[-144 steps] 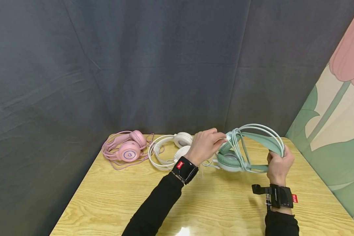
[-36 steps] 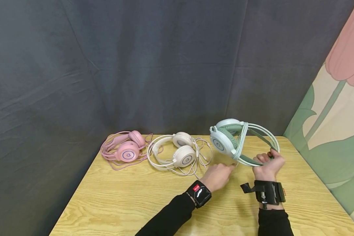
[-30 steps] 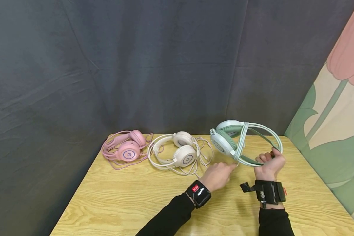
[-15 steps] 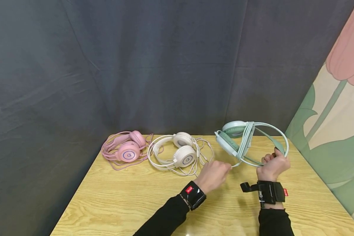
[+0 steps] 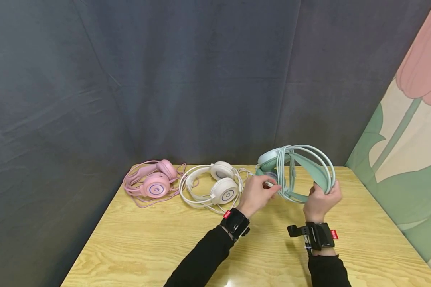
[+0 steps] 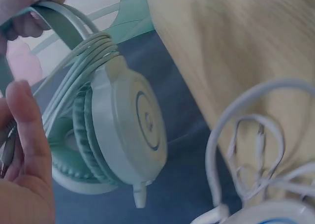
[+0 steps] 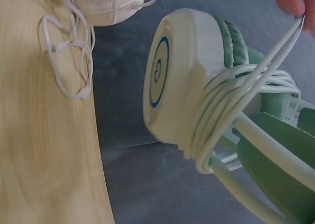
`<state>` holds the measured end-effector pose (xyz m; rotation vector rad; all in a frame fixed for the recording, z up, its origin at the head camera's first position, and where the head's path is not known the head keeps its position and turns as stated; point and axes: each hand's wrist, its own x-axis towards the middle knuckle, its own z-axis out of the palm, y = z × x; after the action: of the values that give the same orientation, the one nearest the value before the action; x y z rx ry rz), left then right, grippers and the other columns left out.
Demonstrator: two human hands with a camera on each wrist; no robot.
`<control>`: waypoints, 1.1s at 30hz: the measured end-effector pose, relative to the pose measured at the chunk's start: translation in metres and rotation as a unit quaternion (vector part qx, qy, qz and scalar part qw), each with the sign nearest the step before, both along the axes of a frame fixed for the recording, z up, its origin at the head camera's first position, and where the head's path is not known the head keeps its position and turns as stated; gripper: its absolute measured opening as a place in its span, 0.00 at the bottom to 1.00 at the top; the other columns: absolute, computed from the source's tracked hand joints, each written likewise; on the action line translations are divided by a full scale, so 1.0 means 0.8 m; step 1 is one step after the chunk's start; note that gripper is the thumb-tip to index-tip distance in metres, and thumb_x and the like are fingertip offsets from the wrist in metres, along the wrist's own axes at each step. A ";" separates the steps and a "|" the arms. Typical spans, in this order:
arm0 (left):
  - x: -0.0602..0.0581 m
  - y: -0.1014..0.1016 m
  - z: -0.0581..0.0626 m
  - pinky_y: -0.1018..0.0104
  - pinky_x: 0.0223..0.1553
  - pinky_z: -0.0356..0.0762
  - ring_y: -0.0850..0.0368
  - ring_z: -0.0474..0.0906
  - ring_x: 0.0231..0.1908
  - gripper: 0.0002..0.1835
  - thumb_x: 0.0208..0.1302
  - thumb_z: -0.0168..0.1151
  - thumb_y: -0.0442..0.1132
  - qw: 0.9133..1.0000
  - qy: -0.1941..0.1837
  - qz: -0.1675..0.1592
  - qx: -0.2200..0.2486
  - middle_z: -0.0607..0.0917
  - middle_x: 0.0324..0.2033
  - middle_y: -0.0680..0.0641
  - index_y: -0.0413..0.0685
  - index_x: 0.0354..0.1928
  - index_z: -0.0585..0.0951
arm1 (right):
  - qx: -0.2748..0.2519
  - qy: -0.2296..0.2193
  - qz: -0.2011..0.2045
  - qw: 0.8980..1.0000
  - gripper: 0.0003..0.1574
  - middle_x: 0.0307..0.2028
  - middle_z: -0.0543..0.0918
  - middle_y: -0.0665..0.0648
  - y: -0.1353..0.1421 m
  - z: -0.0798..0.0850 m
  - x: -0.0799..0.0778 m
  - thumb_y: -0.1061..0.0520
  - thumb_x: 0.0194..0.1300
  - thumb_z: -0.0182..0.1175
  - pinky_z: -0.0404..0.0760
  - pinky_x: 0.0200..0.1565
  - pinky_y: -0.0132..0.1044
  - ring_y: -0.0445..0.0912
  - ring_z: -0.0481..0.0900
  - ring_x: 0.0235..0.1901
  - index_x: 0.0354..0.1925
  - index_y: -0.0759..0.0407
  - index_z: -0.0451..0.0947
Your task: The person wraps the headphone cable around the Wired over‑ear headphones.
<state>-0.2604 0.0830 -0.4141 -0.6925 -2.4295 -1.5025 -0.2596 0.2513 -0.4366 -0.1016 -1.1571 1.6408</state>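
Wooden tabletop (image 5: pixel 129 247) below: left grip (image 5: pixel 256 195) pinches the cable (image 7: pixel 247 96), right grip (image 5: pixel 320 204) clasps green headphones (image 5: pixel 311 170); slackened tension could unwind the coils (image 7: pixel 209 118).

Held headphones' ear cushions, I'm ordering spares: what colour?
Green; the ear cushions show best in the left wrist view.

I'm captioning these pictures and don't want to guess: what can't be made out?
- Head view: mint-green padded headphones; one round ear cup partly behind the left hand.
- Left wrist view: white plastic headphones, cut off by the bottom edge.
- Right wrist view: left hand, mostly cut off, top right.
- Head view: red rectangular tags; lettering too small.
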 end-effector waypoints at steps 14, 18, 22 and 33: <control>-0.023 0.013 -0.013 0.53 0.26 0.84 0.55 0.84 0.18 0.18 0.55 0.74 0.36 0.962 -0.130 0.040 0.235 0.85 0.22 0.47 0.47 0.42 0.74 | 0.184 0.009 -0.068 0.980 0.05 0.22 0.70 0.36 -0.046 0.028 0.031 0.72 0.41 0.52 0.60 0.31 0.26 0.30 0.63 0.24 0.23 0.73 0.72; -0.028 0.015 -0.016 0.52 0.28 0.84 0.47 0.86 0.21 0.22 0.53 0.74 0.32 0.938 -0.174 0.043 0.296 0.85 0.22 0.44 0.47 0.45 0.70 | 0.243 0.003 -0.069 0.968 0.14 0.25 0.71 0.34 -0.045 0.021 0.030 0.70 0.38 0.54 0.60 0.30 0.21 0.27 0.64 0.25 0.27 0.82 0.69; -0.034 0.011 -0.014 0.57 0.34 0.85 0.43 0.87 0.28 0.20 0.57 0.68 0.26 0.889 -0.267 0.015 0.372 0.86 0.28 0.36 0.42 0.46 0.68 | 0.308 -0.029 -0.036 0.950 0.18 0.29 0.72 0.33 -0.030 0.002 0.020 0.71 0.33 0.60 0.62 0.31 0.20 0.25 0.66 0.28 0.29 0.79 0.71; -0.067 -0.037 0.002 0.51 0.62 0.72 0.34 0.73 0.60 0.38 0.64 0.55 0.63 0.704 -0.510 -0.072 0.489 0.75 0.50 0.26 0.33 0.57 0.65 | 0.517 -0.031 0.079 0.852 0.20 0.28 0.74 0.54 -0.011 -0.011 0.019 0.78 0.36 0.61 0.63 0.35 0.26 0.33 0.65 0.33 0.31 0.65 0.70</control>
<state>-0.3140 0.0537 -0.4123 0.3243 -1.3984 -3.3990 -0.2448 0.2427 -0.4457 0.6511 -1.9903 0.9491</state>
